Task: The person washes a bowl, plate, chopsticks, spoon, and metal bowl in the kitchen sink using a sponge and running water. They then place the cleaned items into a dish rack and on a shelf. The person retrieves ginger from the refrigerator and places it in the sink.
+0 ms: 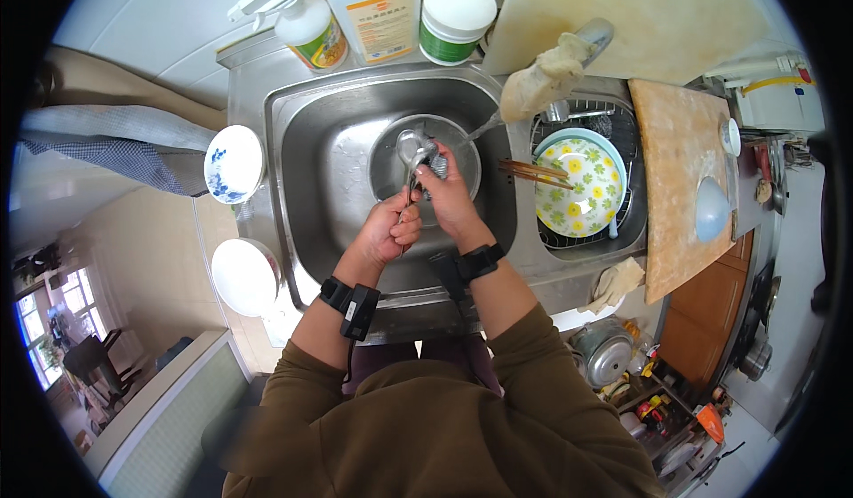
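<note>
Over the large basin of a steel sink, my left hand grips the handles of metal spoons; how many is hard to tell. My right hand holds a steel wool scourer against them near the bowls. Beneath both hands a round metal bowl stands in the basin. Water runs towards this bowl from a faucet whose spout is wrapped in pale cloth.
Right of the basin, a flowered plate with wooden chopsticks sits in a wire rack. Beyond is a wooden board. White bowls stand on the left rim. A spray bottle, a jug and a tub line the back.
</note>
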Demonstrator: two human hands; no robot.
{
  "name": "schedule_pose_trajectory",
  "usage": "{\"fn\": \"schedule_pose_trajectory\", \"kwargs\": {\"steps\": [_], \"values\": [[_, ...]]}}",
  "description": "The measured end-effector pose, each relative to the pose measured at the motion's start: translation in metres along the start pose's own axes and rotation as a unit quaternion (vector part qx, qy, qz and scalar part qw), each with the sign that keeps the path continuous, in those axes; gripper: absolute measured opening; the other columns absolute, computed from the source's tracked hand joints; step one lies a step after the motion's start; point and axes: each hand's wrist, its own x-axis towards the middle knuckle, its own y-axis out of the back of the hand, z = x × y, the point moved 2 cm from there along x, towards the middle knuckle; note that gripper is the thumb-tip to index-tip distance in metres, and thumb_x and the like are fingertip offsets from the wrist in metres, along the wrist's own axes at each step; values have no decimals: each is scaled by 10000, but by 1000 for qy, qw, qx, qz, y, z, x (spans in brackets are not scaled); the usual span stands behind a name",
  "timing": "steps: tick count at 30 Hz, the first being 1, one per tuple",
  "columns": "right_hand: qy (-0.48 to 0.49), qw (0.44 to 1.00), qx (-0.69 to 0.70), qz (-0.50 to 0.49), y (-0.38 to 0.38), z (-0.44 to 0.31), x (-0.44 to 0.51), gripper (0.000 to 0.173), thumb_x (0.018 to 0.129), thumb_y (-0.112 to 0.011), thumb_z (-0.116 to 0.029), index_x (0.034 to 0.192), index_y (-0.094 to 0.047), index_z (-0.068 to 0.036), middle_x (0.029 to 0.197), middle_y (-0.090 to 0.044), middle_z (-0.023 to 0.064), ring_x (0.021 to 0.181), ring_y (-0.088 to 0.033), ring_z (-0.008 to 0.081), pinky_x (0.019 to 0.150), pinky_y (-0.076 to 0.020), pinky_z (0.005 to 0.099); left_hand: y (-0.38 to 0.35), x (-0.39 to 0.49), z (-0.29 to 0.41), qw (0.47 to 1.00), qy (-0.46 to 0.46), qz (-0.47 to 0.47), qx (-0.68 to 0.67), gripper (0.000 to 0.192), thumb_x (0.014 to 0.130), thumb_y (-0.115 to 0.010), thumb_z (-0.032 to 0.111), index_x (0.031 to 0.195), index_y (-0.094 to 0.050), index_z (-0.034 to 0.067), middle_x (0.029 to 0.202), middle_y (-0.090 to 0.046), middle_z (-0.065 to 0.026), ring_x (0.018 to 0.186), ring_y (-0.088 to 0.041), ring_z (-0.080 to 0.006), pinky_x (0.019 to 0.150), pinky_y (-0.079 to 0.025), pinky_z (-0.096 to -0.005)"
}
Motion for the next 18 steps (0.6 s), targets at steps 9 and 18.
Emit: {"fn": "schedule_pose_trajectory", "kwargs": {"steps": [9,18], "values": [[-99,946,-153,269,23,4,21,400,873,-540,-398,899,-569,1,716,-591,92,567,-574,159,345,-423,283,-20,21,-13,946,-70,182,260,247,965,-384,274,962,-490,51,610,-473,-4,377,-289,-69,349,-197,-226],[-150,919,211,298,61,21,13,267,927,-439,-295,916,-518,-40,736,-561,63,540,-543,180,460,-462,331,-45,62,-9,950,-62,160,259,193,950,-406,174,1072,-470,40,649,-535,-35,404,-323,-82,383,-249,-227]]}}
